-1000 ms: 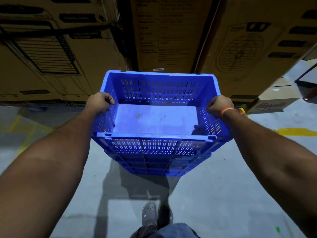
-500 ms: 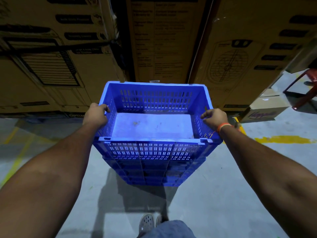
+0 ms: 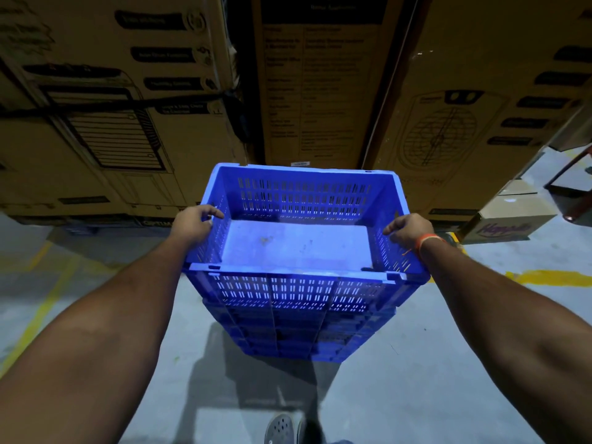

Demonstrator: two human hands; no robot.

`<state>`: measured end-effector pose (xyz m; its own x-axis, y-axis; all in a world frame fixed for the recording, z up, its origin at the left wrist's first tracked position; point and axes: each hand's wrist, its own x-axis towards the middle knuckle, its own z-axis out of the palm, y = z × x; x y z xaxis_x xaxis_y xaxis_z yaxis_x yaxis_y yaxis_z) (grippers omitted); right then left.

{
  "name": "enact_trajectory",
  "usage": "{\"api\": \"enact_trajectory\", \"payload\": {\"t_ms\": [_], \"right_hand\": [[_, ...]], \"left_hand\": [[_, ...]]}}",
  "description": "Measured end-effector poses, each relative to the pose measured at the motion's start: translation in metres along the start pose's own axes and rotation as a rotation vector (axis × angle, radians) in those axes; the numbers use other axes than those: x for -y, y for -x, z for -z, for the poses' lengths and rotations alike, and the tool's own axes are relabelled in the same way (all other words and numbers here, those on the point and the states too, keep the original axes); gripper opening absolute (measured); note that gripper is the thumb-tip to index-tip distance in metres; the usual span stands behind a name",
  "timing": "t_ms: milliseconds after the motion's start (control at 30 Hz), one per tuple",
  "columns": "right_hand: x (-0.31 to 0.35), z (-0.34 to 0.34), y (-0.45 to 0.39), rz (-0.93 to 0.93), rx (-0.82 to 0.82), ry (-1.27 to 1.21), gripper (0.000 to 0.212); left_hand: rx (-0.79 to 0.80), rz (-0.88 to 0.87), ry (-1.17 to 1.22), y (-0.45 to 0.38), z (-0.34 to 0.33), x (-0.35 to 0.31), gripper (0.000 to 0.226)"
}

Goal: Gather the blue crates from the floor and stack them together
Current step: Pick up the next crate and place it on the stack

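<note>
A blue slotted crate (image 3: 298, 248) sits on top of a stack of blue crates (image 3: 298, 331) standing on the grey floor in front of me. My left hand (image 3: 195, 225) grips the top crate's left rim, fingers curled over the edge. My right hand (image 3: 408, 230), with an orange band at the wrist, grips the right rim the same way. The top crate is empty, with a scuffed pale bottom. The lower crates show only their near walls.
Tall cardboard cartons (image 3: 320, 91) form a wall right behind the stack. A small cardboard box (image 3: 509, 222) and a red metal frame (image 3: 573, 174) are at the right. Yellow floor lines (image 3: 544, 278) run on both sides. My shoe (image 3: 280, 429) is below the stack.
The top crate has gone down and away from me with both hands on its rims. It now rests level on the stack. My fingers have shifted a little on the edges.
</note>
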<state>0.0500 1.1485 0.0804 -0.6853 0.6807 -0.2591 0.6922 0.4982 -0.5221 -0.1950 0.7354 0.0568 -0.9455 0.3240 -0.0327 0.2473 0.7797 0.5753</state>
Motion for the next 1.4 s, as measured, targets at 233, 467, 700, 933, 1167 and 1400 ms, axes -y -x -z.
{"api": "enact_trajectory", "payload": {"t_ms": [233,467,700,933,1167,1400], "right_hand": [[-0.004,-0.008,-0.003,0.014,-0.066,0.042,0.021],[-0.007,-0.011,-0.011,0.019,-0.092,0.053,0.025],[-0.009,-0.009,-0.012,0.028,-0.103,0.077,0.026],[-0.011,-0.012,-0.006,0.036,-0.105,0.104,0.026],[-0.010,-0.011,-0.015,0.053,-0.085,0.132,0.025],[-0.008,-0.010,-0.022,0.062,-0.076,0.125,0.024]], "left_hand": [[0.084,-0.061,-0.155,-0.026,-0.004,-0.001,0.033],[0.098,-0.076,-0.198,-0.030,-0.005,-0.002,0.030],[0.088,-0.060,-0.167,-0.024,-0.003,-0.006,0.031],[0.083,-0.058,-0.190,-0.017,-0.003,-0.006,0.029],[0.096,-0.081,-0.206,-0.016,0.002,-0.011,0.031],[0.116,-0.040,-0.199,-0.021,0.001,-0.015,0.030]]}}
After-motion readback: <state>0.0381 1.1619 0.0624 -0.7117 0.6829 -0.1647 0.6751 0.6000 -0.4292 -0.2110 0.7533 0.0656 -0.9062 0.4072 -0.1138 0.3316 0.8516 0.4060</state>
